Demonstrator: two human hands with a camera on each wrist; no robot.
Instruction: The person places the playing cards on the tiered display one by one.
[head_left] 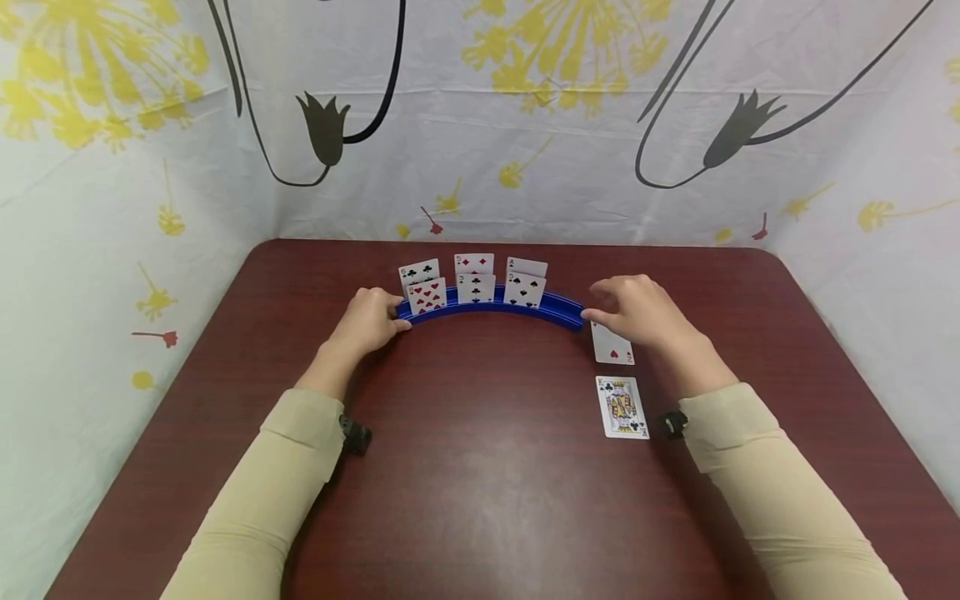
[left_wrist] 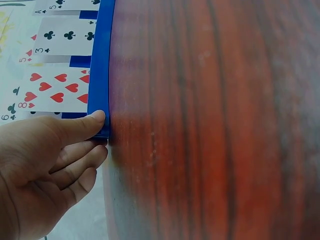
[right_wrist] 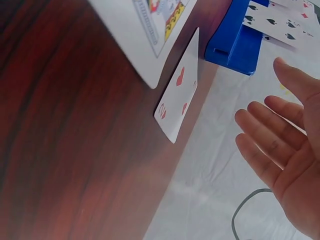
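Observation:
A curved blue card holder (head_left: 561, 312) lies near the far side of the table. My left hand (head_left: 367, 321) pinches its left end, with the thumb (left_wrist: 92, 122) on the front edge in the left wrist view. Playing cards stand in it in three pairs: an eight of hearts (head_left: 427, 297) before a six of clubs, a three of clubs (head_left: 476, 289) before a five of diamonds, and a five of spades (head_left: 523, 291) before an ace. By the holder's right end, my right hand (head_left: 637, 308) is open, its fingers (right_wrist: 270, 132) apart from the holder in the right wrist view.
A two of hearts (head_left: 613, 346) lies face up, partly under my right hand in the head view. Nearer to me is a face-up king of clubs (head_left: 622, 407). Behind the brown table (head_left: 465, 467) hangs a patterned white cloth (head_left: 435, 150).

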